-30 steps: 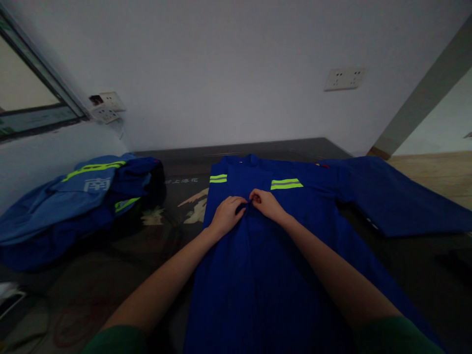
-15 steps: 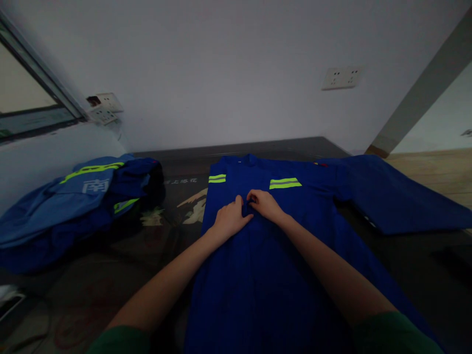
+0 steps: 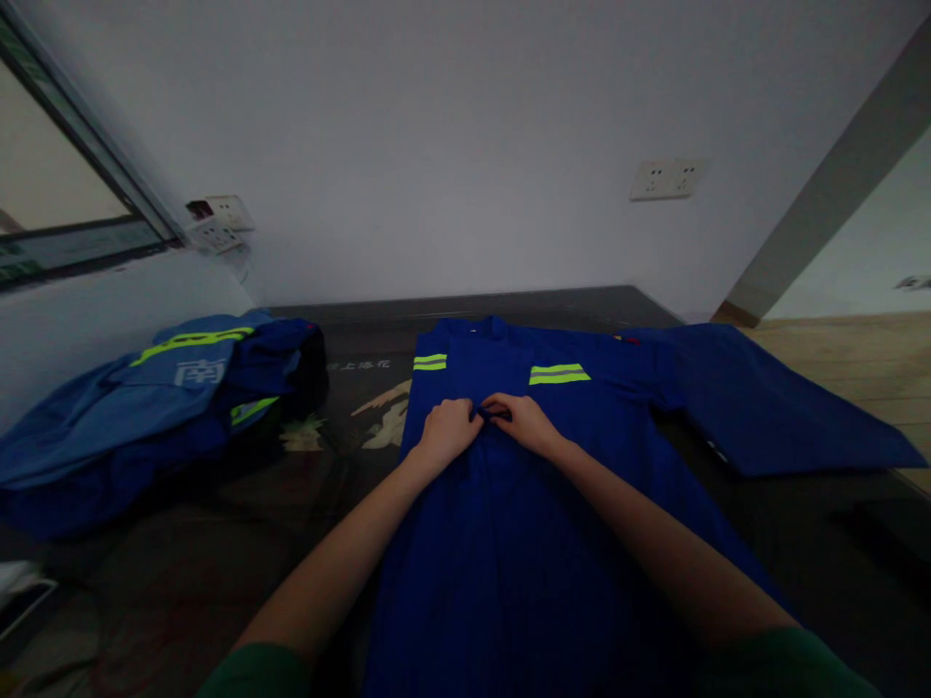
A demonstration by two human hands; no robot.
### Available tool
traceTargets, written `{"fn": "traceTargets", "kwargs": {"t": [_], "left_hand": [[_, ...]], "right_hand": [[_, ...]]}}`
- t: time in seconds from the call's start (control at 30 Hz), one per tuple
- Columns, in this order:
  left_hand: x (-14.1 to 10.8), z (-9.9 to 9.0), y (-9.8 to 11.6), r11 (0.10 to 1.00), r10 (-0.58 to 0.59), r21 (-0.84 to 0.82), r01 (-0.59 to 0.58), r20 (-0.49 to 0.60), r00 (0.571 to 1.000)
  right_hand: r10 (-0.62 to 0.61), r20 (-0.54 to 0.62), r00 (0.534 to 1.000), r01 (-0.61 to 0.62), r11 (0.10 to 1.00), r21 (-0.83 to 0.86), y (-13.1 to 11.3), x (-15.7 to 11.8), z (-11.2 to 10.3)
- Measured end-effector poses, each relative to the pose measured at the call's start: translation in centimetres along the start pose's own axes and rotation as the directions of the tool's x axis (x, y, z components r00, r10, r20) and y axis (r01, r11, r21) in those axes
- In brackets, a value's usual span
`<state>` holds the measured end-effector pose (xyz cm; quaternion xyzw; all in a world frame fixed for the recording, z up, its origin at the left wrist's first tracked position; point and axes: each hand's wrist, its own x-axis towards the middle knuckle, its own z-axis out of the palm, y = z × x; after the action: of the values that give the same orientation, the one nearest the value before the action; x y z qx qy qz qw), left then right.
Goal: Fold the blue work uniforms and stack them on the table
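A dark blue work jacket (image 3: pixel 567 504) lies spread out with its collar toward the wall. Yellow-green reflective strips cross its chest on both sides. At the front seam, below the strips, my left hand (image 3: pixel 449 428) pinches the cloth between thumb and fingers. My right hand (image 3: pixel 525 421) grips the same fold just beside it, fingertips almost meeting the left ones. The cloth is slightly raised between them. Whatever fastener may sit there is hidden by the fingers and the dim light.
On the left is a heap of blue garments (image 3: pixel 138 417) with reflective bands. A flat blue piece (image 3: pixel 786 407) extends at the right. The dark tabletop (image 3: pixel 349 325) meets a white wall with sockets (image 3: pixel 664 180). A pale device (image 3: pixel 21 591) rests at the lower left.
Both hands have closed together on the jacket's front seam; the left fingers, apart from the thumb before, now pinch the cloth. The view has tilted up slightly.
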<state>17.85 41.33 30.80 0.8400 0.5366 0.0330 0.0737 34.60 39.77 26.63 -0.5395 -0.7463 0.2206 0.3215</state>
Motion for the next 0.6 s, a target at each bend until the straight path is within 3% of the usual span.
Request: {"fn": "traceTargets", "kwargs": {"t": [0.2, 0.4, 0.5, 0.6], "left_hand": [[-0.2, 0.1, 0.0, 0.999, 0.038, -0.032, -0.039, -0.022, 0.999], [-0.8, 0.9, 0.1, 0.993, 0.074, -0.084, -0.077, -0.045, 0.996], [-1.5, 1.3, -0.5, 0.972, 0.187, -0.123, -0.203, -0.126, 0.974], [-2.4, 2.1, -1.6, 0.913, 0.336, -0.162, -0.374, -0.222, 0.916]], "right_hand": [[-0.131, -0.011, 0.991, 0.124, 0.959, -0.254, 0.0, -0.6, 0.7], [-0.206, 0.055, 0.977, 0.213, 0.937, -0.275, 0.0, -1.1, 0.2], [-0.182, 0.059, 0.981, 0.191, 0.955, -0.227, 0.3, -1.3, -0.2], [-0.157, 0.024, 0.987, 0.158, 0.967, -0.202, 0.7, -1.5, -0.1]]}}
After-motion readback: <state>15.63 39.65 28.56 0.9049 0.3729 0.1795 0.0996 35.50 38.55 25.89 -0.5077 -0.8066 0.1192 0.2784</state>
